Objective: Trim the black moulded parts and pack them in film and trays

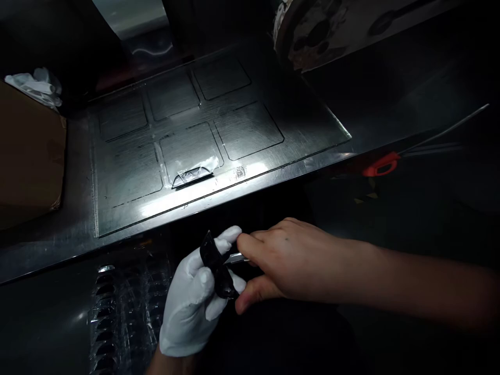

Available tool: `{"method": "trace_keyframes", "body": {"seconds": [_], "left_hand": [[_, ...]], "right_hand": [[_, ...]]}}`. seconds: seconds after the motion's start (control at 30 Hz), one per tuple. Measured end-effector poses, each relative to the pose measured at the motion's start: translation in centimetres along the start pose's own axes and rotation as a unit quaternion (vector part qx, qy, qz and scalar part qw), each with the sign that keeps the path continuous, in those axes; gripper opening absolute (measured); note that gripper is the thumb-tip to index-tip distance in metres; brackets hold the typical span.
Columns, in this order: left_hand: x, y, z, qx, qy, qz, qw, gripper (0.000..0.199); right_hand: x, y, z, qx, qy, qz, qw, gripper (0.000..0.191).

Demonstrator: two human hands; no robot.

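My left hand [191, 299], in a white glove, is closed around a small glossy black curved piece [213, 255] with a pointed upper end. My bare right hand [281, 260] meets it from the right, its fingers closed on a thin bright metal blade-like tool [237, 258]. The tip of that tool reaches the black piece; most of it is hidden by my fingers. Above the hands, a similar black piece [192, 177] with clear film on it lies on the marked panel [187, 146].
At lower left stands a clear plastic tray [94, 317] with several black curved pieces. A cardboard box [31, 156] is at left, a white cloth [37, 86] behind it. A red handle [380, 165] sits by the metal table's edge [328, 161]. A machine part [312, 36] stands at back right.
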State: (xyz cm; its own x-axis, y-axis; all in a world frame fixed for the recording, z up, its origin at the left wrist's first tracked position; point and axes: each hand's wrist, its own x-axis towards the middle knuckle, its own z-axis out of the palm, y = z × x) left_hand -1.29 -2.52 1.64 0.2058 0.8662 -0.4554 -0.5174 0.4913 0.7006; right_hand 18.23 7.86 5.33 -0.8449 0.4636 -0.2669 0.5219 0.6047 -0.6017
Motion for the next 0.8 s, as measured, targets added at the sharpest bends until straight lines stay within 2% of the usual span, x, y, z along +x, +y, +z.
{"method": "trace_keyframes", "body": {"seconds": [0.4, 0.47, 0.53, 0.57, 0.63, 0.67, 0.7, 0.73, 0.8], "left_hand": [[2.7, -0.8, 2.1, 0.029, 0.017, -0.030, 0.999, 0.044], [3.2, -1.1, 2.6, 0.030, 0.011, -0.031, 0.999, 0.043], [3.6, -1.3, 3.2, 0.026, 0.011, -0.033, 0.999, 0.042], [3.8, -1.3, 3.5, 0.027, 0.016, -0.031, 0.999, 0.040], [4.1, -1.3, 4.0, 0.035, 0.036, -0.015, 0.999, 0.033], [4.2, -1.3, 4.2, 0.041, 0.044, -0.005, 0.998, 0.031], [4.3, -1.2, 4.2, 0.047, 0.047, 0.003, 0.998, 0.030], [4.3, -1.1, 4.2, 0.052, 0.047, 0.008, 0.998, 0.029], [4.1, -1.1, 3.9, 0.057, 0.033, 0.002, 0.998, 0.031]], "right_hand": [[-2.1, 4.0, 1.7, 0.039, 0.044, 0.007, 0.998, 0.066], [-2.7, 4.7, 1.9, 0.081, 0.044, 0.004, 0.996, 0.067], [-3.5, 5.6, 2.4, 0.181, 0.054, -0.019, 0.982, 0.065], [-4.1, 6.1, 2.8, 0.235, 0.081, -0.036, 0.968, 0.063], [-5.2, 7.4, 4.0, 0.301, 0.192, -0.049, 0.933, 0.061], [-5.8, 8.2, 4.7, 0.305, 0.248, -0.024, 0.919, 0.058], [-6.3, 8.9, 5.3, 0.299, 0.276, 0.021, 0.913, 0.056], [-6.8, 9.6, 5.7, 0.293, 0.268, 0.076, 0.915, 0.053], [-7.6, 10.5, 6.0, 0.297, 0.175, 0.171, 0.923, 0.049]]}}
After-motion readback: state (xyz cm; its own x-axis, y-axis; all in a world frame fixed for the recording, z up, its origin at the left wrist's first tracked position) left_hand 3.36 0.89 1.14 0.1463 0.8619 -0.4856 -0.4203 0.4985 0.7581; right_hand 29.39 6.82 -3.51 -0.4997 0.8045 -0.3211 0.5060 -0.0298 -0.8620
